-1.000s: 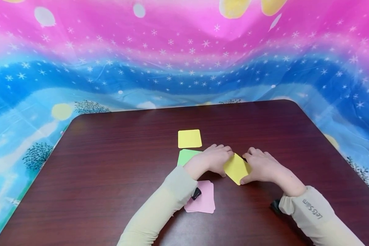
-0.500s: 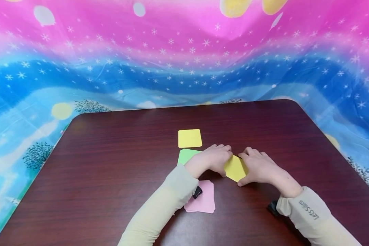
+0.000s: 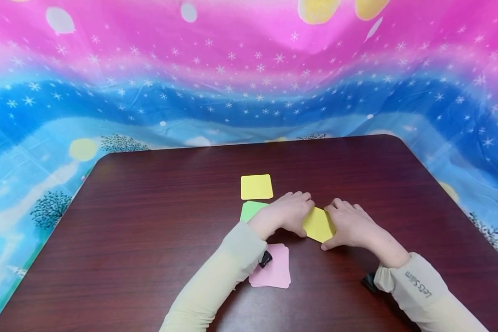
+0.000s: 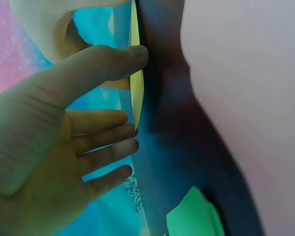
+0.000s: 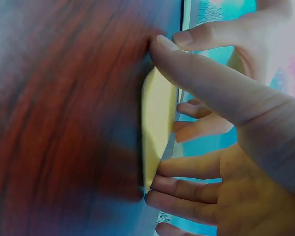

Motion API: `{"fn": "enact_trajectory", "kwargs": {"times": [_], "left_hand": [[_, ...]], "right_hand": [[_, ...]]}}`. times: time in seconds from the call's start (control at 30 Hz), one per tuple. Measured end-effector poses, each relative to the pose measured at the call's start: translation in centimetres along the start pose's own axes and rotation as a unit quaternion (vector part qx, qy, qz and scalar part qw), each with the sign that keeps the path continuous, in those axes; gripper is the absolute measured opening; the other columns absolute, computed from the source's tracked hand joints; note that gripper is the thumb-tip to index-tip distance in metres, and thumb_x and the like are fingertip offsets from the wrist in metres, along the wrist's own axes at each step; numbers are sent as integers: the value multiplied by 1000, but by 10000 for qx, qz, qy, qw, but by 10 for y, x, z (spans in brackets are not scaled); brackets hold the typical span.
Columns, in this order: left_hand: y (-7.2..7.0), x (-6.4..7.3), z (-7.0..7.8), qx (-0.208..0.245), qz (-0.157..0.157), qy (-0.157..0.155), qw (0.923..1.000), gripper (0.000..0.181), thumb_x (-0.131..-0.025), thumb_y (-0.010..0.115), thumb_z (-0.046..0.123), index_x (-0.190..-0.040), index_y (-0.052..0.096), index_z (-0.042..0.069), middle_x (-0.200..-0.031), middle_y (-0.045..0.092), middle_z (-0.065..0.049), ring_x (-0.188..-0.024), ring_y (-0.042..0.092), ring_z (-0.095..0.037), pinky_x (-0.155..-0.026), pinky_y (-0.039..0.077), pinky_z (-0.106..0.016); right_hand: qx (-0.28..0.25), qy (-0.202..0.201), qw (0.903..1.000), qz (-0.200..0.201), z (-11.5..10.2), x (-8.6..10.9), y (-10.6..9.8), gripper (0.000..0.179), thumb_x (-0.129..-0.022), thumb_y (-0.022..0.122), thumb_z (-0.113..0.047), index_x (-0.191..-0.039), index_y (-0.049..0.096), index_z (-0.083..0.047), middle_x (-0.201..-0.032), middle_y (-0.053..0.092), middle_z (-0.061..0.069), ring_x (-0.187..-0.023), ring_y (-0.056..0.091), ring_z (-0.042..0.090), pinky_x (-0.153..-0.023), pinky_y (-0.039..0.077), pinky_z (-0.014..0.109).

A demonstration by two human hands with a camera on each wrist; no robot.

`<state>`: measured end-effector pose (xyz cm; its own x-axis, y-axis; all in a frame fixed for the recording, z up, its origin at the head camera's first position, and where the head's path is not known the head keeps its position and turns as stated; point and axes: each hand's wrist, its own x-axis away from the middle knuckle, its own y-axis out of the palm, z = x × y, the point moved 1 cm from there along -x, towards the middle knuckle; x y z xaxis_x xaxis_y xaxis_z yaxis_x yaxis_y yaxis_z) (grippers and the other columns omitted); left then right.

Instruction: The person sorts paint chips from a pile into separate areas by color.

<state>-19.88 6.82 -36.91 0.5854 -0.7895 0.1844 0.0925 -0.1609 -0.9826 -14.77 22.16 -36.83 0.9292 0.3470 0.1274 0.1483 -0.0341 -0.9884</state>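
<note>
Both my hands hold yellow square cards [image 3: 317, 223] with rounded corners, low over the table right of centre. My left hand [image 3: 288, 212] has its thumb at the near edge and its fingers at the far edge. Opposite it, my right hand [image 3: 352, 226] grips the right side between thumb and fingers. The left wrist view shows the yellow cards [image 4: 136, 93] edge-on beside the thumb. In the right wrist view, the yellow cards [image 5: 157, 118] span from thumb to fingertips, just above the tabletop.
A yellow square card [image 3: 256, 186] lies farther back on the dark wooden table [image 3: 149, 230]. Green cards [image 3: 253, 210] lie partly hidden behind my left wrist. Pink cards [image 3: 275, 272] lie stacked nearer me, overlapped by the left cuff. A patterned cloth [image 3: 232, 69] hangs behind the table.
My right hand has shifted slightly left toward the other hand, and the yellow cards between them have turned a little. The green, pink and far yellow cards have stayed in place.
</note>
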Motion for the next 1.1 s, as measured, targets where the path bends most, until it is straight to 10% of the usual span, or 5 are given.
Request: {"fn": "enact_trajectory", "kwargs": {"times": [1.1], "left_hand": [[-9,44,-77,713,918,-754,9904,72,-62,75,40,-122,51,8,-111,43,-2,-100,40,-17,-86,38,-32]], "right_hand": [[160,-749,9944,731,-40,-63,-32,84,-57,81,-42,-121,51,3,-110,49,12,-101,47,28,-86,36,49]]}}
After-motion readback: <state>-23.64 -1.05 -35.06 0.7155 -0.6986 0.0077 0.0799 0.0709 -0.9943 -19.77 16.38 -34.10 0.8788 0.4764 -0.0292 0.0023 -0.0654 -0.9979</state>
